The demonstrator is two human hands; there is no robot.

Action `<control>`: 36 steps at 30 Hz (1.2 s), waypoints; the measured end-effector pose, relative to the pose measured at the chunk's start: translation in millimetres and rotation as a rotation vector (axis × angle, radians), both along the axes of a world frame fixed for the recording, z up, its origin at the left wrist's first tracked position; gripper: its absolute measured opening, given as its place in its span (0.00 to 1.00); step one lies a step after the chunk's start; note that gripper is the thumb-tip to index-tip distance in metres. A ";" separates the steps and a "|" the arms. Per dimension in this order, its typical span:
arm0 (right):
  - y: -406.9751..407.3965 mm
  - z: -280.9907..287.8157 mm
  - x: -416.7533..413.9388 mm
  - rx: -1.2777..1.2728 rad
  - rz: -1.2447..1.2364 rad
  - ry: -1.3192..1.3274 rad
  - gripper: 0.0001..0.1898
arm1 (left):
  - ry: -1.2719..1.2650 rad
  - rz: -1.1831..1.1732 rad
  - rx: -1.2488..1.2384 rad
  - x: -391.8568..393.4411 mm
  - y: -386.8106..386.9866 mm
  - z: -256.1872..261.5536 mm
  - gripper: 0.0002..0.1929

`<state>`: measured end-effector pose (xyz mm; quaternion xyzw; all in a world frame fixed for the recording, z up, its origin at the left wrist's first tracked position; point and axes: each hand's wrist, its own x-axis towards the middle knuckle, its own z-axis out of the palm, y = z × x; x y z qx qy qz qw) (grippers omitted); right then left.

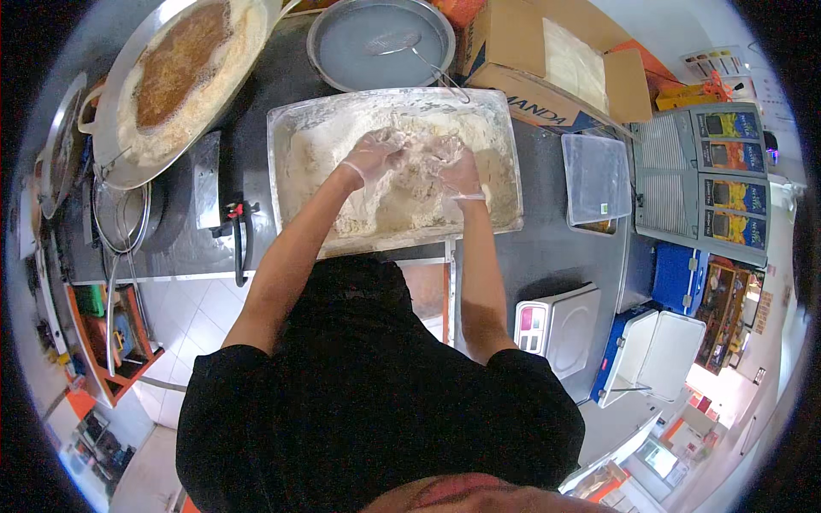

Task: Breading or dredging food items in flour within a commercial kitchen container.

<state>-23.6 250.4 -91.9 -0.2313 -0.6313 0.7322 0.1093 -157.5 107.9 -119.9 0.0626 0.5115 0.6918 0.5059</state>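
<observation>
A clear plastic tub of white flour stands before me on a dark counter. My left hand, in a clear plastic glove, is over the middle of the flour with its fingers bent inward. Close to its right, my right hand wears the same kind of glove, its fingers curled into floury lumps. Flour coats both gloves, and whether either hand grips a piece is hard to tell. Behind the tub is a round metal basin of cloudy liquid, with a wire strainer across it.
At the upper left a large wok holds foaming oil, with round strainers near its rim. A cardboard box stands at the upper right. Farther right are a lidded plastic container, a white lid and an open cooler.
</observation>
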 end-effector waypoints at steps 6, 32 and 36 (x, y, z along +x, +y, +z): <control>0.0 6.2 -5.9 0.156 0.047 -0.036 0.18 | 0.158 -0.071 -0.005 3.0 3.9 39.7 0.14; 4.9 3.2 9.8 0.571 -0.024 -0.107 0.14 | 0.831 -0.270 -0.157 7.8 12.2 -5.1 0.23; 21.2 -35.4 23.6 0.271 -0.052 0.056 0.15 | 0.988 -0.542 -0.285 2.5 17.3 10.9 0.20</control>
